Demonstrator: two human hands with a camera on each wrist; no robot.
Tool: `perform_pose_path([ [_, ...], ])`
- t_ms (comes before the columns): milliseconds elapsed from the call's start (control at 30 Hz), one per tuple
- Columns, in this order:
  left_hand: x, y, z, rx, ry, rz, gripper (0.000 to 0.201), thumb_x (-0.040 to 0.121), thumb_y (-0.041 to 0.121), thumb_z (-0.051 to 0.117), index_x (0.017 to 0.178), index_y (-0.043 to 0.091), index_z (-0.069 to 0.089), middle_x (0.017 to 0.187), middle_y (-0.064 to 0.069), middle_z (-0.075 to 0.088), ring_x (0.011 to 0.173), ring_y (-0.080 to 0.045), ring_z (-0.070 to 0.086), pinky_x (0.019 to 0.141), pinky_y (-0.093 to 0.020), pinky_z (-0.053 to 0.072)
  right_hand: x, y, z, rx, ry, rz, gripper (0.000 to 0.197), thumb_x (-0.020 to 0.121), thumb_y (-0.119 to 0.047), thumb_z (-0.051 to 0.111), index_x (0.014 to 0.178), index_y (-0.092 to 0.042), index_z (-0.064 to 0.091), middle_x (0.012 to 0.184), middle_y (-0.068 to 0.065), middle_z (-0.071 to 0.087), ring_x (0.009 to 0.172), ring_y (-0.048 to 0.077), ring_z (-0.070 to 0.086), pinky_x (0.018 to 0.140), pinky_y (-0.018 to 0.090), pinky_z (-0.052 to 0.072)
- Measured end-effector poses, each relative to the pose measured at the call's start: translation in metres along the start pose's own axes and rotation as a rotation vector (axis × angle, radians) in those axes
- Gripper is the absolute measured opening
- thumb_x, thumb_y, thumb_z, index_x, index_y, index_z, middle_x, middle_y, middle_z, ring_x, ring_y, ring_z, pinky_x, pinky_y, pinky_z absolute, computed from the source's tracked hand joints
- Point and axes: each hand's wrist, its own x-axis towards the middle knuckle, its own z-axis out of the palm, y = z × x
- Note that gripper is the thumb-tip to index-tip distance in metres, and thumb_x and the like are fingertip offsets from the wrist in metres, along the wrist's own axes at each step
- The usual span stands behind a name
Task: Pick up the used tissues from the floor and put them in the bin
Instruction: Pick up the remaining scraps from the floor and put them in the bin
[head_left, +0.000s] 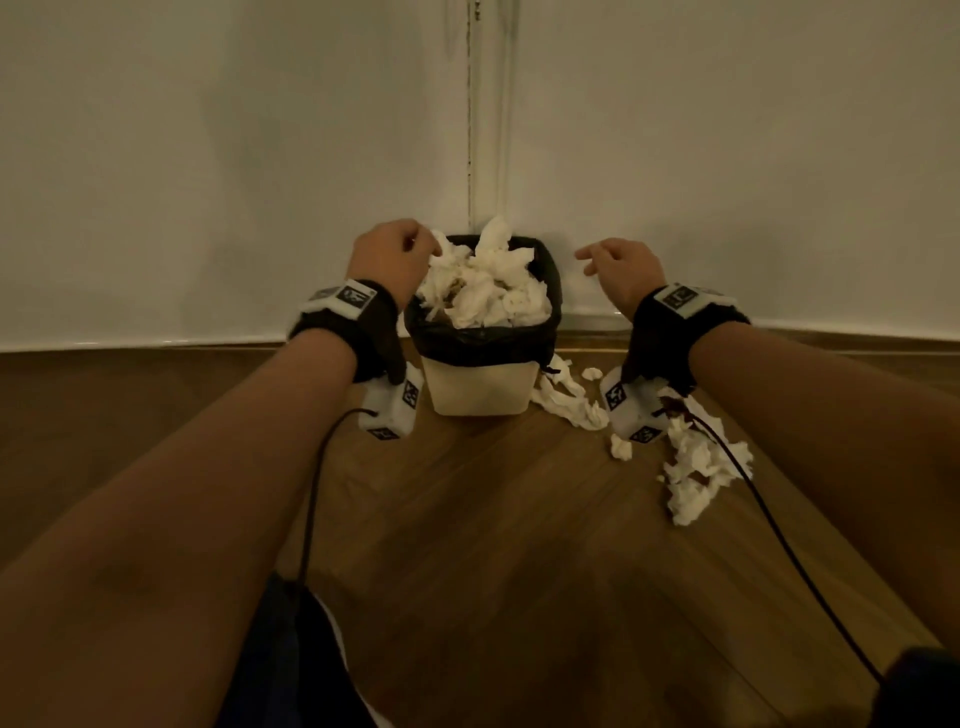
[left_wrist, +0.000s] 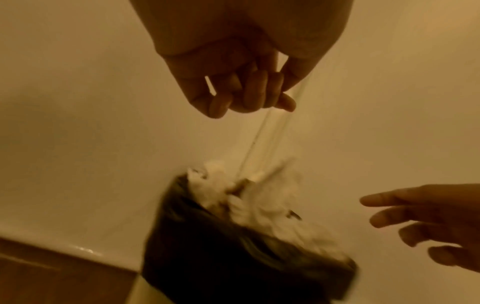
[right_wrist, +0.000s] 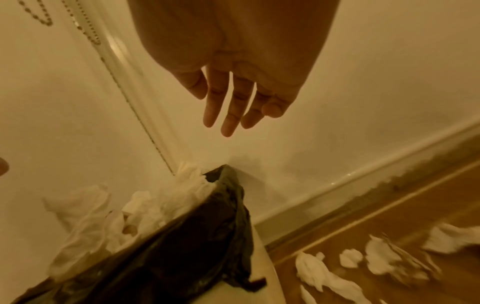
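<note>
The two forearms fill the foreground of the head view, each with a wrist-camera strap, and both reach toward the bin (head_left: 480, 384) at 12 o'clock against the wall. The left hand (head_left: 392, 260) hangs just over the bin's rim at its 10 o'clock, fingers loosely curled with nothing in them, as the left wrist view shows. The right hand (head_left: 618, 267) hovers at the bin's 2 o'clock, fingers straight and spread, also empty. The heap of tissues (head_left: 485, 288) already stands above the black liner (head_left: 467, 335), so much of the job looks done. Still on the floor (head_left: 467, 519), at the bin's 4 o'clock, lie loose tissues (head_left: 691, 473), from the bin's foot out under the right wrist. I judge those are what remains, and the bin has little room left.
</note>
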Motion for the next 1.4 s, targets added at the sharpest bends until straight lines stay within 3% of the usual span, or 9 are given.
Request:
perform_pose_path([
  [100,-0.019,0.023,0.032,0.025,-0.070,0.043,0.029,0.093,0.025,0.042,0.081,0.018,0.067,0.070,0.003,0.056,0.061,-0.011,0.049,0.063,-0.022,0.035,-0.017,0.022,-0.009,0.058,0.026,0.050,0.032,0.096,-0.019,0.039,0.109,-0.015,0.068,0.102,0.008,0.069,0.070,0.007,0.053,0.056,0.016,0.038],
  [300,-0.044,0.062,0.111,0.003,-0.267,0.132,0.028,0.095,0.028,0.042,0.079,0.018,0.062,0.067,0.008,0.054,0.060,-0.004,0.048,0.062,-0.021,0.035,-0.044,0.077,-0.033,0.070,0.036,0.169,0.028,0.095,-0.020,0.045,0.108,-0.013,0.068,0.096,0.010,0.071,0.059,0.000,0.049,0.053,0.015,0.037],
  [467,-0.062,0.075,0.184,0.013,-0.486,0.167,0.018,0.091,0.031,0.047,0.081,0.029,0.063,0.078,0.006,0.063,0.070,-0.011,0.059,0.063,-0.024,0.047,-0.066,0.140,-0.054,-0.026,0.011,0.309,0.022,0.092,-0.017,0.051,0.107,-0.012,0.067,0.100,0.009,0.071,0.093,0.021,0.065,0.080,0.028,0.051],
  [567,-0.077,0.070,0.229,0.087,-0.614,0.187,0.015,0.090,0.023,0.049,0.086,0.035,0.059,0.085,0.003,0.066,0.072,-0.012,0.059,0.059,-0.022,0.042,-0.082,0.182,-0.059,-0.060,-0.037,0.424,0.023,0.091,-0.013,0.052,0.109,-0.012,0.067,0.103,0.010,0.071,0.098,0.024,0.065,0.085,0.034,0.053],
  [767,-0.105,0.038,0.299,0.311,-0.746,0.130,0.026,0.091,0.013,0.049,0.112,0.024,0.060,0.124,-0.007,0.052,0.112,-0.026,0.052,0.092,-0.035,0.044,-0.115,0.239,-0.046,-0.185,-0.129,0.566,0.030,0.091,-0.011,0.048,0.114,-0.018,0.064,0.108,0.006,0.064,0.087,0.019,0.060,0.068,0.026,0.043],
  [933,-0.121,0.009,0.320,0.404,-0.615,-0.168,0.026,0.093,0.019,0.041,0.117,0.021,0.053,0.130,-0.011,0.045,0.121,-0.031,0.043,0.098,-0.046,0.040,-0.133,0.259,-0.022,-0.378,-0.252,0.505,0.031,0.092,-0.018,0.050,0.122,-0.018,0.058,0.129,0.010,0.050,0.119,0.027,0.046,0.097,0.034,0.041],
  [1067,-0.129,-0.015,0.327,0.383,-0.577,-0.331,0.032,0.093,0.022,0.048,0.124,0.017,0.047,0.134,-0.014,0.041,0.125,-0.032,0.039,0.098,-0.045,0.038,-0.144,0.266,-0.001,-0.451,-0.317,0.415,0.052,0.089,-0.033,0.058,0.137,-0.024,0.041,0.139,0.006,0.035,0.127,0.031,0.033,0.104,0.039,0.034],
  [1267,-0.124,-0.035,0.333,0.299,-0.543,-0.331,0.040,0.090,0.008,0.050,0.130,0.015,0.047,0.136,-0.014,0.038,0.124,-0.032,0.041,0.100,-0.041,0.038,-0.137,0.272,0.019,-0.510,-0.615,0.235,0.082,0.084,-0.021,0.059,0.146,-0.044,0.009,0.156,-0.005,0.002,0.144,0.033,0.001,0.113,0.049,0.024],
  [1400,-0.117,-0.036,0.335,0.276,-0.618,-0.234,0.039,0.089,0.008,0.055,0.126,0.019,0.054,0.137,-0.011,0.037,0.120,-0.029,0.047,0.100,-0.038,0.041,-0.135,0.270,0.028,-0.602,-0.742,0.123,0.087,0.085,-0.006,0.056,0.149,-0.034,0.004,0.157,-0.009,-0.011,0.145,0.028,-0.008,0.114,0.048,0.024],
])
